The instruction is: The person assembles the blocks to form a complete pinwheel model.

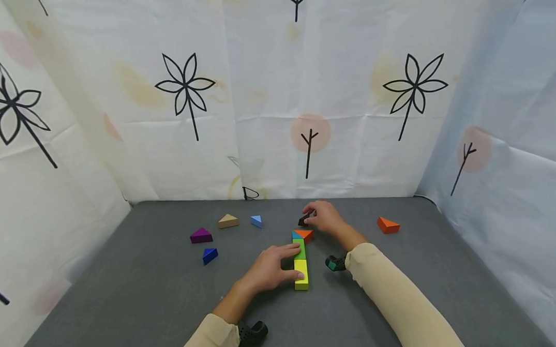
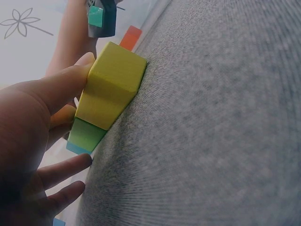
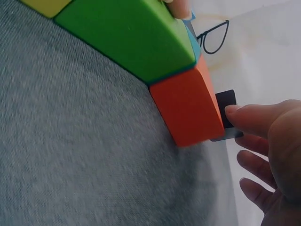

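Observation:
A row of blocks runs away from me: a yellow block [image 1: 302, 266] nearest, a green block [image 1: 300, 251] behind it, then a small teal block [image 1: 295, 235] beside an orange triangular block [image 1: 306, 235]. My left hand [image 1: 269, 268] lies along the row's left side, its thumb on the yellow block and a forefinger on the green one, fingers extended. Just beyond the row, my right hand [image 1: 327, 218] pinches a black block [image 1: 303, 220] between thumb and fingers. In the right wrist view the orange block [image 3: 188, 106] partly hides that black block [image 3: 226, 106].
Left of the row lie a purple block [image 1: 201, 236], a tan triangle [image 1: 228, 221], a light blue triangle [image 1: 257, 221] and a dark blue block [image 1: 209, 255]. Another orange triangle [image 1: 388, 225] sits to the right. Printed cloth walls [image 1: 265, 91] enclose the grey table [image 1: 138, 283].

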Demonstrator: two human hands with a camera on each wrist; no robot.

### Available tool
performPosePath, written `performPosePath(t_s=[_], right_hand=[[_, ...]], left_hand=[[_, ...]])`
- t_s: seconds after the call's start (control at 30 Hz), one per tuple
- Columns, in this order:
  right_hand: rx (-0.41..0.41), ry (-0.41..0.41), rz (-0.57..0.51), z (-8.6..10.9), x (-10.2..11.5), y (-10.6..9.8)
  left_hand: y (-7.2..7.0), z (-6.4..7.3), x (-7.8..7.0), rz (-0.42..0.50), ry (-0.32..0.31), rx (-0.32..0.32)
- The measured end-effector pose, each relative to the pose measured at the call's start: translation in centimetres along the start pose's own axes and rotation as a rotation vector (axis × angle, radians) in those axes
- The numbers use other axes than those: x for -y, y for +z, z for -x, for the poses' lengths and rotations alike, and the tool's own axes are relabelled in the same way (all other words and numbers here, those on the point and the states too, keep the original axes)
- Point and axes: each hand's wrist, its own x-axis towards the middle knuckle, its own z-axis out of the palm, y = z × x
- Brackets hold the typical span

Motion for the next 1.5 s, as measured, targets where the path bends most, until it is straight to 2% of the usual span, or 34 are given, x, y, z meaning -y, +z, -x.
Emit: performPosePath(t_s=[0.23,0.4,0.7,1.5], right_hand=[[0.021,0.011,-0.057,-0.1,0.1,0.4],[-0.023,0.058,-0.128,0.1,-0.3,0.8],[-0.052,0.096,-0.144,0.4,-0.4,1.4],[0.008,0.062,-0.247,0.8,0.9,1.4]], left_hand=[[0.0,-0.1,-0.1,-0.006,0.007,0.0],[0.1,-0.1,-0.1,-0.009,0.003,0.005],[0.2,-0.1,0.0,-0.013,0.012,0.004],[0.0,0.1,0.0,-0.007,0.013,-0.005]])
